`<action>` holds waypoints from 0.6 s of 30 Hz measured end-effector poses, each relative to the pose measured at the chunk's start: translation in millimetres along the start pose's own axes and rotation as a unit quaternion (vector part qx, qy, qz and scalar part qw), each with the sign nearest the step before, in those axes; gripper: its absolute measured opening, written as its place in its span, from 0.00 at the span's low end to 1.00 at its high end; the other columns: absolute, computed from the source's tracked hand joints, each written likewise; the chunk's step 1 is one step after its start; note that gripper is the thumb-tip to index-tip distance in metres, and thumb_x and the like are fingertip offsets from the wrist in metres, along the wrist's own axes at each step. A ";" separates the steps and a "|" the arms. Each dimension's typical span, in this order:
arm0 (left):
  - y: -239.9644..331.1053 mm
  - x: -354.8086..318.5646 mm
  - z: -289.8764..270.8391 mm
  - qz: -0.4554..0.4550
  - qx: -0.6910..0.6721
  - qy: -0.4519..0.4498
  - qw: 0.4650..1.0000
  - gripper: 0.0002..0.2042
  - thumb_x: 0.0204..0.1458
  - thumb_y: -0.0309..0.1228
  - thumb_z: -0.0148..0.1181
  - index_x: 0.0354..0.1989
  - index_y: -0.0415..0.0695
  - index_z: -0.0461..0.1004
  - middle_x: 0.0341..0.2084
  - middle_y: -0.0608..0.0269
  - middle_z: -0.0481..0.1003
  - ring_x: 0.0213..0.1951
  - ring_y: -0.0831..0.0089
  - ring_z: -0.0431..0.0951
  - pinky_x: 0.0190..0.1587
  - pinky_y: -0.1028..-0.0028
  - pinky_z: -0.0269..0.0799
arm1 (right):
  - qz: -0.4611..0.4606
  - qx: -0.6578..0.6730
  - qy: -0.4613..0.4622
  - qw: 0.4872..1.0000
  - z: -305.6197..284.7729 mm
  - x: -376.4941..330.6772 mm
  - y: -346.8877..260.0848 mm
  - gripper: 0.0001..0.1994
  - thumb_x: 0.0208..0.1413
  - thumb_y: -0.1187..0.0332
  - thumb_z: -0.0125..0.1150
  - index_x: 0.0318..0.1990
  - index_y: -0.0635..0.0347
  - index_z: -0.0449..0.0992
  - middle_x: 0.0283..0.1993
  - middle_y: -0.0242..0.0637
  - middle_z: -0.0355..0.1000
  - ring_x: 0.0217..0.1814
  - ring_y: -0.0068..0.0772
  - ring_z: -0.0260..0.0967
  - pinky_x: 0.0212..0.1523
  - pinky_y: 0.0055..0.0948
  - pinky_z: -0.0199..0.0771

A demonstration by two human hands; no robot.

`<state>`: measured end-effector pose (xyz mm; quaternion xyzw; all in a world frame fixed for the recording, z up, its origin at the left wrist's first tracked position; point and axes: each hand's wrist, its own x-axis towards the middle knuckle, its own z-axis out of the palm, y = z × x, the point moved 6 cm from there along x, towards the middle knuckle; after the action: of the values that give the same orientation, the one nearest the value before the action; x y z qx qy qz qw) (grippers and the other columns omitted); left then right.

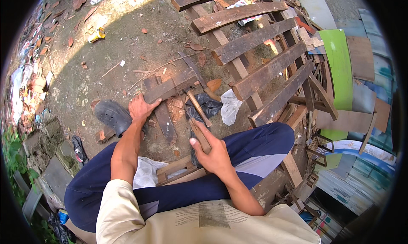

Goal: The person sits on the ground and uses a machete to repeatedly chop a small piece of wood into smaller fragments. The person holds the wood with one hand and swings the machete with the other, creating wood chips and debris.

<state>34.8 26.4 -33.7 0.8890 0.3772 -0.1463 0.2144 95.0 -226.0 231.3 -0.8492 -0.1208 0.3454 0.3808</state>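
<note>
My left hand point(141, 108) clasps the block's point(174, 85) nearer end, likely to steady it across the plank point(165, 124) beneath. Apart from it, my right hand point(212, 155) is wrapped round a handle point(199, 132), just short of the hammer point(198, 108).

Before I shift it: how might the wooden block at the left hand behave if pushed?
The wooden block looks thick and straight, so probably stiff. It lies across another board, so it may rock or pivot. Its flat sides should discourage rolling.
</note>
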 end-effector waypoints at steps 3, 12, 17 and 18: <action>7.4 -3.1 -11.7 -0.004 -0.025 -0.009 1.000 0.54 0.41 0.76 0.63 0.58 0.31 0.75 0.48 0.43 0.81 0.53 0.50 0.81 0.59 0.55 0.72 | -0.023 -0.023 0.031 0.999 30.5 81.2 18.1 0.26 0.65 0.63 0.63 0.69 0.55 0.69 0.56 0.61 0.77 0.62 0.61 0.74 0.60 0.42 0.75; -6.1 1.7 -8.3 0.005 -0.020 0.005 1.000 0.49 0.39 0.74 0.66 0.48 0.32 0.79 0.43 0.44 0.82 0.48 0.49 0.83 0.55 0.56 0.76 | -0.034 0.000 -0.018 0.999 -11.5 -16.6 -10.0 0.27 0.64 0.70 0.64 0.71 0.60 0.68 0.62 0.54 0.76 0.67 0.48 0.74 0.65 0.37 0.73; 2.3 -2.2 -5.9 -0.011 -0.054 -0.021 0.998 0.51 0.38 0.76 0.65 0.51 0.33 0.79 0.47 0.44 0.81 0.52 0.50 0.81 0.57 0.56 0.73 | 0.014 -0.050 0.010 0.999 34.8 77.4 16.2 0.27 0.63 0.70 0.65 0.70 0.55 0.70 0.60 0.55 0.77 0.65 0.50 0.76 0.61 0.38 0.74; -2.5 0.4 -6.4 -0.014 -0.061 -0.022 0.998 0.52 0.38 0.76 0.65 0.52 0.33 0.78 0.48 0.44 0.81 0.53 0.50 0.81 0.58 0.56 0.73 | 0.035 -0.052 0.004 0.998 38.2 75.7 8.7 0.27 0.63 0.70 0.65 0.70 0.54 0.70 0.60 0.56 0.77 0.64 0.51 0.76 0.61 0.38 0.74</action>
<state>33.8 31.3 -29.1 0.8655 0.3933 -0.1456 0.2738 124.0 -174.9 169.5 -0.8731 -0.1071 0.3482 0.3240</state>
